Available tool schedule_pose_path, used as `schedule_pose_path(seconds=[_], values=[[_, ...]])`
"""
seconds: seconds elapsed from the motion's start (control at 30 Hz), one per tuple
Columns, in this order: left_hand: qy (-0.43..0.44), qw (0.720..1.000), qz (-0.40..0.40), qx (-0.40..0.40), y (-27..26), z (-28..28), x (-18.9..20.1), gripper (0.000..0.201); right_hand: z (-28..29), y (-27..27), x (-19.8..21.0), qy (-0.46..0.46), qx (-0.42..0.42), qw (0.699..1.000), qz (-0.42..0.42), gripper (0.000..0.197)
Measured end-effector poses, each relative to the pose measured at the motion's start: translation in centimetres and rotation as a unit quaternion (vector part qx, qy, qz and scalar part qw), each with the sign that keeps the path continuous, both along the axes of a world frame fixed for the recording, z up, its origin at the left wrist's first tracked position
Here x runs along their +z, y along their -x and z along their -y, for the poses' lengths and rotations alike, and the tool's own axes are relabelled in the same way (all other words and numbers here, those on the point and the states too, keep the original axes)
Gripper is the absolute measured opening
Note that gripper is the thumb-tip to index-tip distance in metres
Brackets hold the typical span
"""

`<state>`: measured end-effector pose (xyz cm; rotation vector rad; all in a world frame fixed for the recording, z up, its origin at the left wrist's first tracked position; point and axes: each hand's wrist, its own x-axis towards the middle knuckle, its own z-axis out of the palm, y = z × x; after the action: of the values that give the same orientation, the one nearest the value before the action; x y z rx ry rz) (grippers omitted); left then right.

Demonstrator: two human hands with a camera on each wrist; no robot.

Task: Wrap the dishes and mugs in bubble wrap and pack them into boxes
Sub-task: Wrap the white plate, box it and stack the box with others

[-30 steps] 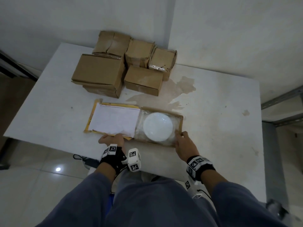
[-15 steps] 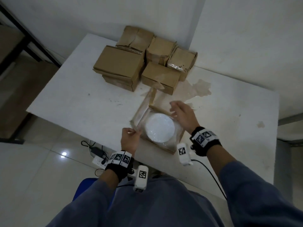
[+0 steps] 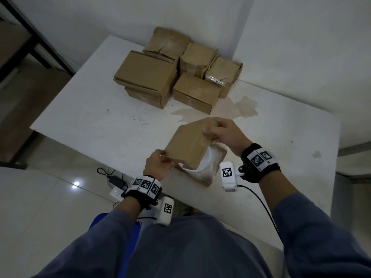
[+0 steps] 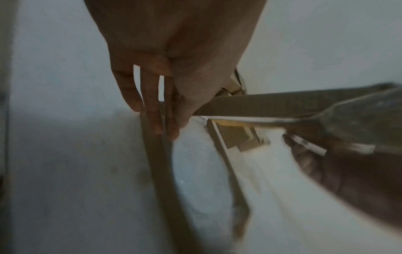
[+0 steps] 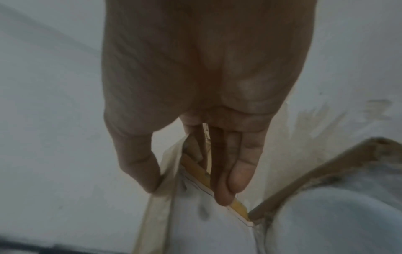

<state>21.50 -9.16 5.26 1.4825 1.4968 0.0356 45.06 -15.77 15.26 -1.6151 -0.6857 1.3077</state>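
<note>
A shallow cardboard box (image 3: 215, 167) lies near the front edge of the white table (image 3: 90, 117). Inside it is a white dish (image 3: 204, 164) in bubble wrap, mostly covered by the brown box lid (image 3: 190, 143), which tilts half-closed over it. My left hand (image 3: 166, 159) pinches the lid's near left corner. My right hand (image 3: 212, 131) grips the lid's far edge. In the left wrist view the thumb and fingers (image 4: 152, 111) clamp the lid (image 4: 272, 104). In the right wrist view the fingers (image 5: 234, 171) hold the lid's flap beside the wrapped dish (image 5: 326, 220).
Several closed cardboard boxes (image 3: 146, 75) are stacked at the back of the table against the wall. A brown stain (image 3: 239, 109) spreads just behind the open box. On the floor at the left lies a power strip (image 3: 116, 193) with cables.
The lid lay flat open to the left; now it is swung up and over the dish. The box has turned, and my right hand moved from the box's near rim to the lid.
</note>
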Motion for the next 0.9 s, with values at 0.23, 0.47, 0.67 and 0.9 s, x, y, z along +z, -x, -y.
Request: schedule_pose_path(seconds=[0.23, 0.47, 0.67, 0.9], values=[[-0.180, 0.903, -0.112, -0.374, -1.1, -5.3, 2.6, 0.092, 2.1, -0.5, -2.0, 0.033, -0.072, 0.997, 0.017, 0.034], [-0.242, 0.719, -0.093, -0.645, -5.8, -8.8, 1.8, 0.161, 4.2, -1.1, -3.8, 0.057, -0.138, 0.987, 0.058, 0.055], [-0.259, 0.689, 0.002, -0.677, -6.0, -11.1, 0.5, 0.150, 5.5, -0.3, -5.1, 0.072, -0.221, 0.972, 0.043, 0.080], [-0.248, 0.668, -0.027, -0.701, -5.2, -11.6, -0.8, 0.138, 7.4, 2.8, -7.2, 0.110, -0.326, 0.937, 0.066, 0.076]])
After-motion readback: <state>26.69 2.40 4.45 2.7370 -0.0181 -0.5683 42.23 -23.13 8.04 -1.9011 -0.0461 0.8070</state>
